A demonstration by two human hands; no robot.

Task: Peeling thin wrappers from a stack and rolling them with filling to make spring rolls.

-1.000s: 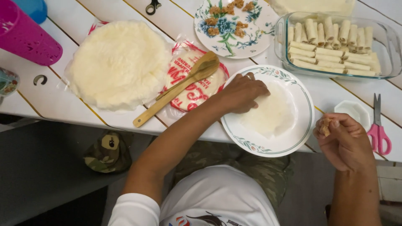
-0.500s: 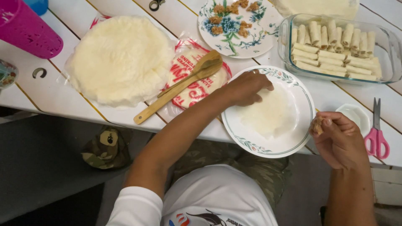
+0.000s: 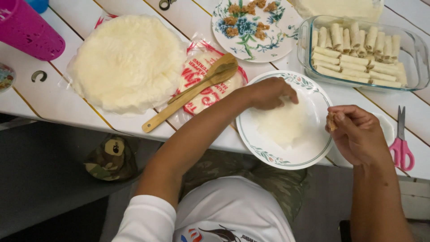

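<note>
A thin round wrapper (image 3: 283, 123) lies flat in a floral-rimmed plate (image 3: 313, 154) at the tabletop's near edge; it appears soft, light and tearable, best lifted by its rim. The left hand (image 3: 268, 93) presses it, fingers half-curled. The right hand (image 3: 356, 134) pinches a small filling piece (image 3: 331, 122).

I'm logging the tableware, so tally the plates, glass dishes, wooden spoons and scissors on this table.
Plates: 2, the wrapper plate and the flowered plate
Glass dishes: 1, the glass dish
Wooden spoons: 1, the wooden spoon
Scissors: 1, the pink scissors
Total: 5
</note>
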